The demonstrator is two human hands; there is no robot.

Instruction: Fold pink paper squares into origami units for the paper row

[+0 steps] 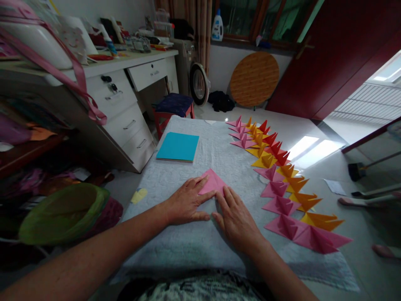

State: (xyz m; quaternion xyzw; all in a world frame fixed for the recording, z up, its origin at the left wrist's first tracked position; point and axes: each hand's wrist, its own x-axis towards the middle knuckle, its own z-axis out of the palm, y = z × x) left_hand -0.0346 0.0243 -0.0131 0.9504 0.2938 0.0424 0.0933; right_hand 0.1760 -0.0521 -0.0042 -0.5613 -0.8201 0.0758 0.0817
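**Both hands flat on pink folded paper, centre of frame**

Your left hand (188, 200) is open, fingers stretched out, fingertips on the left side of the small pink folded paper (212, 180). Thumb is spread away from the fingers, pointing right. Your right hand (236, 215) is also open, fingers extended and close together, tips on the paper's right side near its lower edge. Nothing is gripped in either hand. Paper lies on the pale blue-grey quilted cloth (219, 142), one corner pointing to the top of the frame. Your hands are near each other below it; your forearms come in from lower left and lower right.

Upper left of the paper, well apart from it: a square stack of paper with a bright blue top sheet (178, 147). A pale yellow patch (138, 195) shows at the cloth's left edge.

Right of your hands, folded paper figures with pointed tips run in slanting rows from upper centre-right to lower right: pink figures (282, 205), orange-yellow figures (307, 200), red figures (276, 146). Red ones sit at the upper end only; the lowest ones are pink.

White desk with drawers (108, 100) at upper left, green-rimmed basket (64, 213) at lower left.
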